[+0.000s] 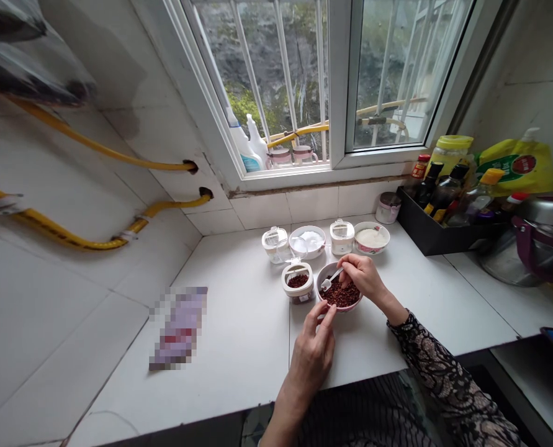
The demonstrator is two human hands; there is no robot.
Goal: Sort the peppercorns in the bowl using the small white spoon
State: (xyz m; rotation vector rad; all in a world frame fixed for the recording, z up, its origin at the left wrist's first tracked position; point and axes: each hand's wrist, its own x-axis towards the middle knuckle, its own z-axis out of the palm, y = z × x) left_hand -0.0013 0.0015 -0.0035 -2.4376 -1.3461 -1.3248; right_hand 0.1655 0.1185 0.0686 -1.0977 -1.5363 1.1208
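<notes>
A bowl (349,308) with a pink rim holds dark red, peppercorn-like spice (339,297). My right hand (362,276) pinches a small white spoon (328,282), its scoop end over the spice. At the bowl's near left edge, the fingertips of my left hand (312,347) grip the rim. Just left of the bowl stands a clear spice jar (299,293) with a white collar, partly filled with the same dark spice. Behind are two more white-lidded jars (275,243), a bowl of white powder or grains (310,241) and a bowl of off-white grains (372,238).
A black box (437,239) of sauce bottles stands at the back right, beside a metal pot (527,248). A dark-lidded jar (388,208) is near the box. A blurred purple packet (178,335) lies on the left of the white tiled counter (239,323). Yellow pipes (103,243) run along the wall.
</notes>
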